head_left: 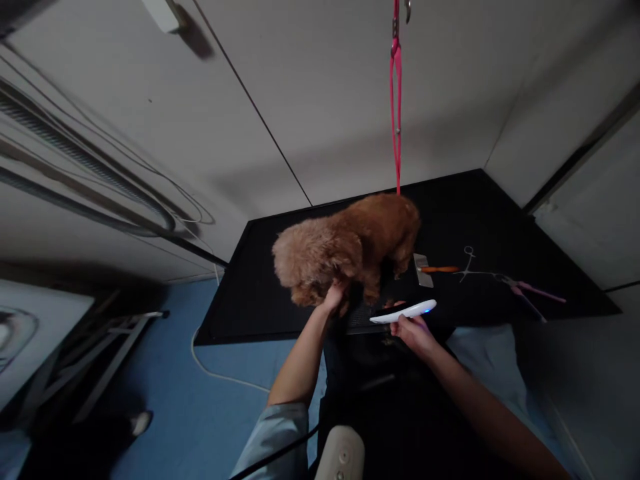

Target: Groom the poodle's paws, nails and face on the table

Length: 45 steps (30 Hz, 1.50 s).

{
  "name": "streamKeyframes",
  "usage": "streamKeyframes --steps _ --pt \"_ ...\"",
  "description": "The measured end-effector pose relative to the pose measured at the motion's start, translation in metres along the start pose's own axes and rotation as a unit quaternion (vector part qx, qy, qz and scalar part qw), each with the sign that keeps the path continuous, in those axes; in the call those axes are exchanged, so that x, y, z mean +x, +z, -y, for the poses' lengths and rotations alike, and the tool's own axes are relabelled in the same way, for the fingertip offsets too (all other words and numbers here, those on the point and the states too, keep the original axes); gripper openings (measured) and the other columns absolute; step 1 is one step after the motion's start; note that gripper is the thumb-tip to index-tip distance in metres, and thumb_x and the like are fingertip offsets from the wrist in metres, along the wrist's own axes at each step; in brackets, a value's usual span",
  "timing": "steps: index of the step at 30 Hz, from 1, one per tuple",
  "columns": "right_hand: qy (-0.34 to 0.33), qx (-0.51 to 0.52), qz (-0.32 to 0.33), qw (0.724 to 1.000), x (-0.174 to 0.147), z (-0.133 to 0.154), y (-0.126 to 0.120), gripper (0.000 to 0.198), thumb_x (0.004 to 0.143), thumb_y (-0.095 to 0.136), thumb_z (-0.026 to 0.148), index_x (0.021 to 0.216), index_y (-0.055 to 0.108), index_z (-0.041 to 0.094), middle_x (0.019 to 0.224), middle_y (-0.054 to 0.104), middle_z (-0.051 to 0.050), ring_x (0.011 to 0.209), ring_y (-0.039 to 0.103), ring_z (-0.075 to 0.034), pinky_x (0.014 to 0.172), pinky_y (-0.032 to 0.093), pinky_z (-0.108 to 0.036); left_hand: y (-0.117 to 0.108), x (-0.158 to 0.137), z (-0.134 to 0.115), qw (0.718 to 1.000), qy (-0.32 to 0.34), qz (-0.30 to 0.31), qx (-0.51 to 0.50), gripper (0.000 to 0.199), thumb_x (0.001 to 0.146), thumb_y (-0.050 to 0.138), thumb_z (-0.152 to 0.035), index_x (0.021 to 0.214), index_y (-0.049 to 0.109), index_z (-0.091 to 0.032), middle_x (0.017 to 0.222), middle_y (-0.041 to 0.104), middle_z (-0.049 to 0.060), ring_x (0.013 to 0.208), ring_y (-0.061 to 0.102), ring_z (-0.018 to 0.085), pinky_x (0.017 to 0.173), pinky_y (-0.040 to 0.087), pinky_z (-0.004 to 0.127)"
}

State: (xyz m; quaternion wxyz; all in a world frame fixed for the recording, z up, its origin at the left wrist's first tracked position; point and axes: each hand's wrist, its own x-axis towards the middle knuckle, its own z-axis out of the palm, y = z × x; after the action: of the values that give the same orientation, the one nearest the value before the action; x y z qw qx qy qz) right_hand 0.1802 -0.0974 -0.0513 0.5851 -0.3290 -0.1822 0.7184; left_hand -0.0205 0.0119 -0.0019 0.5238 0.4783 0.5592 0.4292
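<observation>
A curly brown dog (345, 243) stands on the black grooming table, its fluffier, paler head lowered toward the left. My left hand (336, 297) reaches under the dog's head and is closed around a front leg; fur hides part of the fingers. In my right hand (413, 331) is a white hair clipper (405, 312) with a lit blue light. The clipper is held just off the dog's legs, near the table's front edge, with its narrow end pointing left.
On the grooming table (480, 213) lie a slicker brush (425, 272) with an orange handle, thin metal forceps (469, 263) and pink-handled scissors (533, 291). A pink loop (395, 87) hangs behind the dog. Hoses (90, 150) run along the left wall. Another person's shoe (143, 422) shows at lower left.
</observation>
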Motion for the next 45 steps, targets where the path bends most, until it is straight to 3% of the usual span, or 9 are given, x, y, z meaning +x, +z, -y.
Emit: streamKeyframes --steps 8,15,19,22,26,32,36,40,45 --pt "-0.066 -0.021 -0.020 0.997 0.017 0.009 0.024 0.044 0.058 0.080 0.035 0.088 0.051 0.022 0.079 0.068 0.001 0.045 0.046 -0.007 0.043 0.036 -0.021 0.024 -0.034 -0.010 0.978 -0.063 0.059 -0.189 0.057 0.056 0.078 -0.057 0.061 0.035 -0.019 0.047 0.033 -0.011 0.038 0.025 0.001 0.036 0.019 0.014" --pt "-0.099 -0.015 -0.022 0.995 0.024 0.014 0.043 0.038 0.061 0.072 0.032 0.088 0.047 0.022 0.077 0.067 0.002 0.040 0.041 -0.005 0.040 0.031 -0.020 0.028 -0.041 -0.014 0.930 -0.147 0.116 -0.315 0.030 0.080 0.064 -0.038 0.071 0.044 -0.018 0.045 0.021 -0.012 0.031 0.015 0.002 0.030 0.010 0.014" --pt "-0.112 -0.061 0.011 0.992 0.019 0.010 0.045 0.033 0.064 0.069 0.030 0.088 0.048 0.022 0.082 0.068 0.001 0.041 0.042 -0.005 0.040 0.031 -0.020 0.031 -0.037 -0.010 0.906 -0.176 0.131 -0.361 0.028 0.088 0.053 -0.033 0.067 0.042 -0.019 0.043 0.018 -0.011 0.029 0.014 0.003 0.028 0.009 0.015" --pt "-0.119 -0.130 0.041 0.983 0.016 0.011 0.043 0.030 0.066 0.069 0.030 0.087 0.050 0.021 0.083 0.067 0.001 0.040 0.041 -0.004 0.039 0.030 -0.020 0.031 -0.033 -0.006 0.894 -0.191 0.139 -0.381 0.027 0.089 0.050 -0.031 0.067 0.042 -0.019 0.042 0.018 -0.010 0.028 0.013 0.004 0.027 0.010 0.016" --pt "-0.148 -0.198 0.011 0.969 0.014 0.022 0.050 0.024 0.071 0.065 0.037 0.083 0.056 0.018 0.063 0.060 0.003 0.039 0.039 -0.006 0.038 0.029 -0.020 0.030 -0.028 -0.004 0.884 -0.202 0.148 -0.394 0.026 0.088 0.051 -0.029 0.066 0.042 -0.019 0.042 0.019 -0.011 0.028 0.014 0.004 0.027 0.012 0.016" --pt "-0.106 -0.285 0.012 0.952 0.007 0.027 0.060 0.026 0.068 0.065 0.039 0.079 0.059 0.016 0.050 0.049 0.006 0.038 0.040 -0.008 0.037 0.030 -0.020 0.031 -0.025 -0.004 0.878 -0.212 0.162 -0.397 0.031 0.089 0.051 -0.034 0.064 0.041 -0.019 0.041 0.018 -0.011 0.027 0.014 0.004 0.027 0.010 0.017" --pt "-0.108 -0.293 0.012 0.950 0.005 0.022 0.054 0.024 0.068 0.066 0.039 0.075 0.057 0.017 0.053 0.053 0.005 0.040 0.042 -0.008 0.038 0.032 -0.020 0.034 -0.026 -0.005 0.877 -0.209 0.165 -0.399 0.038 0.090 0.049 -0.041 0.061 0.038 -0.019 0.041 0.018 -0.010 0.028 0.012 0.003 0.027 0.011 0.015" --pt "-0.092 -0.295 0.022 0.951 0.004 0.019 0.051 0.025 0.067 0.068 0.038 0.064 0.053 0.018 0.043 0.046 0.006 0.036 0.039 -0.008 0.035 0.028 -0.020 0.038 -0.028 -0.007 0.880 -0.199 0.164 -0.399 0.040 0.090 0.051 -0.043 0.061 0.039 -0.018 0.043 0.019 -0.010 0.030 0.010 0.002 0.027 0.011 0.014" --pt "-0.152 -0.220 -0.039 0.963 0.006 0.021 0.052 0.025 0.068 0.069 0.038 0.079 0.058 0.018 0.060 0.059 0.002 0.038 0.041 -0.007 0.035 0.032 -0.021 0.039 -0.027 -0.006 0.893 -0.191 0.162 -0.374 0.043 0.087 0.055 -0.047 0.059 0.038 -0.018 0.044 0.016 -0.010 0.032 0.008 0.002 0.027 0.012 0.013"
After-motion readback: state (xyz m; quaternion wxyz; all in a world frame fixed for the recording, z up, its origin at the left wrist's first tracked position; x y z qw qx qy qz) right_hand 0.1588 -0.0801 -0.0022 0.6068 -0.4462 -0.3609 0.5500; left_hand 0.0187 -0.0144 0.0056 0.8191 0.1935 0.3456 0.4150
